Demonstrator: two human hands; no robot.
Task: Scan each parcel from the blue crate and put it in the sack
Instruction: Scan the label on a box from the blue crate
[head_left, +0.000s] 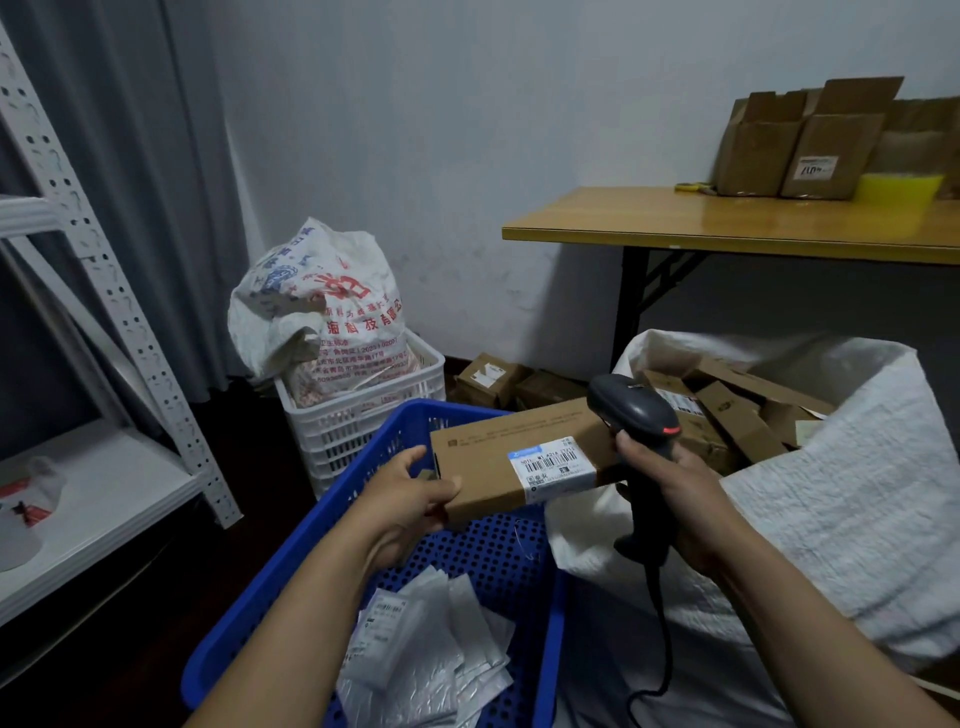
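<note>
The left hand (410, 493) is curled round one end of a long cardboard parcel (498, 447), thumb on top and fingers beneath, so that the box is held roughly level above the far right part of the blue crate (291, 561). The right hand (670, 483) is closed round the grip of a black scanner (631, 410), which is raised just right of the crate with its head at the parcel's other end; a red light is seen on the head. A white label (553, 467) is turned upward on the parcel and folded over its near edge. The sack (831, 493) stands open against the crate's right wall, with cardboard boxes inside. Grey mailers (431, 639) lie on the crate's floor, at its near end.

The scan appears to be in hand. Whether the beam falls on the barcode cannot be told; with the head so close beside the label, the code could be missed, and the fold over the edge may spoil the reading. An unread parcel might then be dropped into the sack. Since the box is gripped at one end only, it could tip and fall back into the crate. The cable (662, 639), hanging between crate and sack, could be caught as the parcel is carried across.
</note>
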